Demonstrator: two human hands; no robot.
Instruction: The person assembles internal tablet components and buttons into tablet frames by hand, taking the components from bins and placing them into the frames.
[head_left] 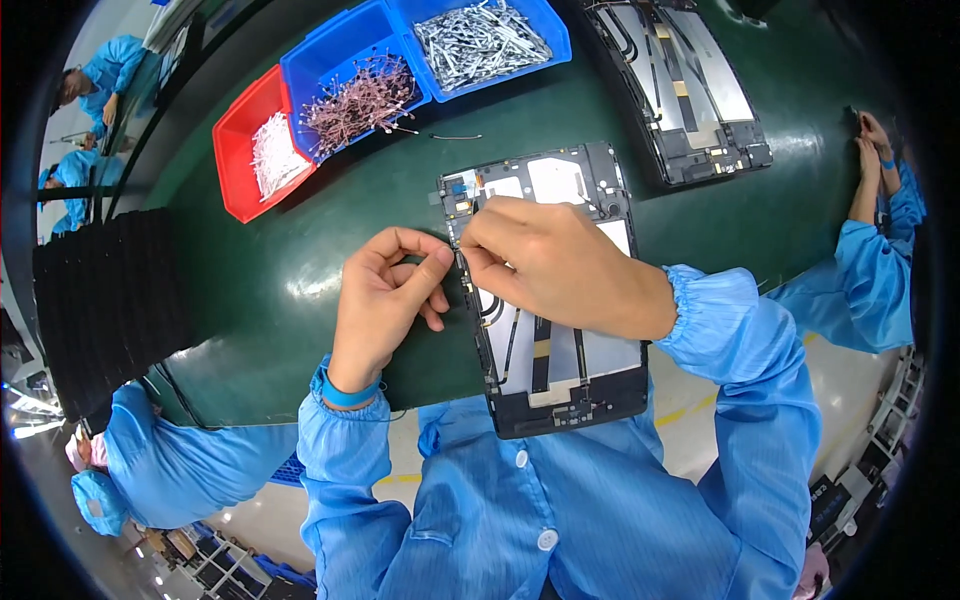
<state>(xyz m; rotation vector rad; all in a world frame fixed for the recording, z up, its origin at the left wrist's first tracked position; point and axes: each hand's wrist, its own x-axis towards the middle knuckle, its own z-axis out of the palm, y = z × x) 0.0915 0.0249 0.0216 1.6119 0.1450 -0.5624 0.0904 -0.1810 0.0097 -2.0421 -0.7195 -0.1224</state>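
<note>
3 open bins at top of bench: red bin w/ white strips, blue bin w/ pinkish wire bits, 2nd blue bin w/ silvery parts; 2 opened tablet frames, one under the hands at near edge, the other well apart at top right. Left hand curled narrow, thumb and forefinger pinched at frame's left edge, right hand lying over the frame, fingertips pinched tight beside the left; what they grip too small to tell. Surface: dark green mat, black ribbed block at left, one loose thin wire below the bins; workshop w/ other people in blue smocks left, lower left and right.
</note>
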